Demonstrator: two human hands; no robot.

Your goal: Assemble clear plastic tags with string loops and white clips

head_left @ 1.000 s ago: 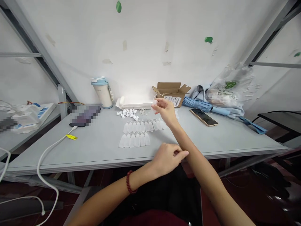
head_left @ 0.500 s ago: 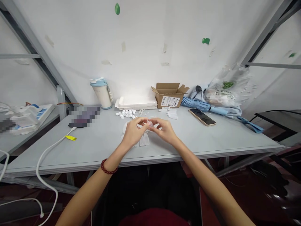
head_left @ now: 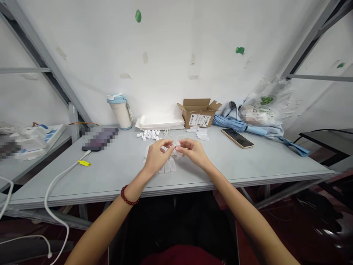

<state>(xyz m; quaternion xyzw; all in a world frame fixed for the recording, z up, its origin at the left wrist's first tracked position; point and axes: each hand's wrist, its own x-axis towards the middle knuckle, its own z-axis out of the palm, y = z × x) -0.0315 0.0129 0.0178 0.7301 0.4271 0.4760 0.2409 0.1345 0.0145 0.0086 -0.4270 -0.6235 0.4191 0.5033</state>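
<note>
Hands (head_left: 175, 149) pinch a small translucent piece (head_left: 177, 144) above the grey table (head_left: 234, 165) by a white wall (head_left: 165, 40).

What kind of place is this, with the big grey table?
It looks like a workroom, maybe a small workshop: there's a long grey table, a heap of small white pieces and an open cardboard box.

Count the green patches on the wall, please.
3. The left patch is highest, the middle patch up left of the plastic bag, the right patch beyond the slanted metal bar. Bars may hide others.
</note>
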